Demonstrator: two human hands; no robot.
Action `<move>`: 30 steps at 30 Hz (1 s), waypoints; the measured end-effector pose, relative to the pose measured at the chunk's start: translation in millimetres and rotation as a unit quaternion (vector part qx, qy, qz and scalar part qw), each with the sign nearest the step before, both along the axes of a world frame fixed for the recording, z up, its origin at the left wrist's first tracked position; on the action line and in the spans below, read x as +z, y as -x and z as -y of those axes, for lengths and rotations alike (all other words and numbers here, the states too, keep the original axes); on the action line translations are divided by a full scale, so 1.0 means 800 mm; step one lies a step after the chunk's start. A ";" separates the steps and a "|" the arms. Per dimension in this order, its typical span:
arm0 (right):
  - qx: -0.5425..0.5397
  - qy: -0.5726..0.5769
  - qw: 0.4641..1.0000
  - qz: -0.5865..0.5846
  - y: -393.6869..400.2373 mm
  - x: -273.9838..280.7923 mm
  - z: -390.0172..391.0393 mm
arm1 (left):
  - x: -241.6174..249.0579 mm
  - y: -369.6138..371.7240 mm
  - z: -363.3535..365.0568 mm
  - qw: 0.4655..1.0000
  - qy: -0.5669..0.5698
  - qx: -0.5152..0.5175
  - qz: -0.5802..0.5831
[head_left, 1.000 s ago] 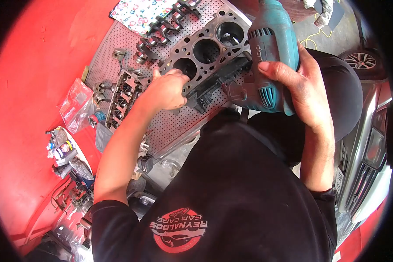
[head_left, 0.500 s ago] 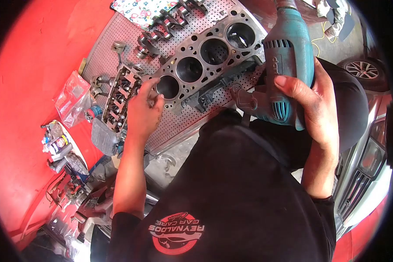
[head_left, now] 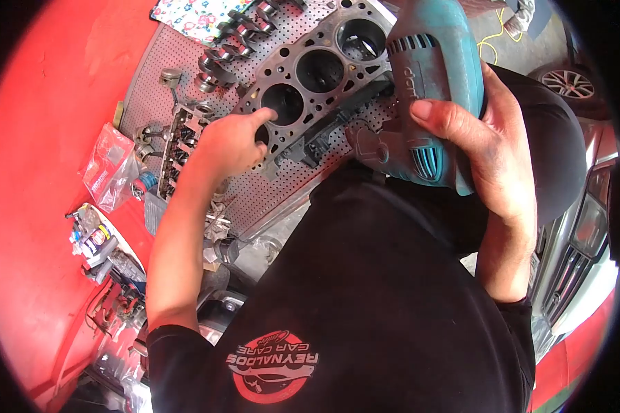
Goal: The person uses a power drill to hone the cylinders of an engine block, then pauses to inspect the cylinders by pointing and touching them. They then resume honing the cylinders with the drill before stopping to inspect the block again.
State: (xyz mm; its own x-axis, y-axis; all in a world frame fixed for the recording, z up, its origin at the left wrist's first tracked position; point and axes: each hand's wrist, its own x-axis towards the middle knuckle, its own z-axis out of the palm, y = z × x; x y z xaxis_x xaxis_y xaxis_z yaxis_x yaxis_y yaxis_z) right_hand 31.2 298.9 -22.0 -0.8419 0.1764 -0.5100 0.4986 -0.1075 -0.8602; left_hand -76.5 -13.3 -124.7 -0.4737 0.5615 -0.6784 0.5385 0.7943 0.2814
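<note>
My left hand (head_left: 234, 143) reaches over the near-left end of the engine block (head_left: 308, 93). Its index finger points at the rim of a cylinder bore and its thumb is apart from it; nothing is visible between them, and the other fingers look partly curled. The hand partly covers the end bore. My right hand (head_left: 492, 141) is wrapped round a teal power drill (head_left: 437, 76), with the thumb on the near side of the body. The drill is raised beside the right end of the block, and its front end is out of view.
A crankshaft (head_left: 238, 41) and floral cloth (head_left: 200, 17) lie on the perforated tabletop (head_left: 141, 100). Pistons (head_left: 171, 76) and a cylinder head (head_left: 179, 148) are at the left, near a plastic bag (head_left: 109, 168). A car (head_left: 579, 241) stands at the right.
My left hand has moved across the block, its index finger now at the second bore. The view has shifted, and the block and drill appear slightly further left and up.
</note>
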 end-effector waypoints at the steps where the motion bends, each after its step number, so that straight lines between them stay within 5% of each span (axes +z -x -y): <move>1: -0.005 0.005 1.000 0.000 0.000 0.000 -0.001 | 0.008 0.002 -0.001 1.000 0.013 0.013 0.016; 10: -0.033 0.005 0.999 -0.003 0.000 -0.003 -0.002 | 0.006 -0.005 0.014 0.999 -0.046 -0.018 -0.019; 13: -0.043 0.024 0.999 0.007 0.001 -0.001 -0.003 | 0.009 -0.007 0.009 0.999 -0.012 0.018 0.036; 22: -0.057 0.028 0.998 0.012 0.002 0.001 0.003 | 0.008 -0.059 -0.026 0.931 -0.141 0.250 0.224; 26: -0.041 0.040 0.998 0.014 0.001 0.002 0.004 | 0.014 -0.043 -0.020 0.991 0.121 -0.012 -0.056; 30: -0.028 0.038 0.999 -0.002 0.002 -0.001 0.006 | 0.005 -0.023 -0.018 0.978 0.123 -0.042 -0.165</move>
State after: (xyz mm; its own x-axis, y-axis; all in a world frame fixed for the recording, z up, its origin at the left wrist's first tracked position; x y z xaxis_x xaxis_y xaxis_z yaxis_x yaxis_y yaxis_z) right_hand 29.6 294.2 -23.0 -0.8341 0.1848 -0.5197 0.4857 -0.2004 -0.8508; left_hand -58.0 1.0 -120.9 -0.6480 0.4472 -0.6165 0.6345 0.7648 -0.1122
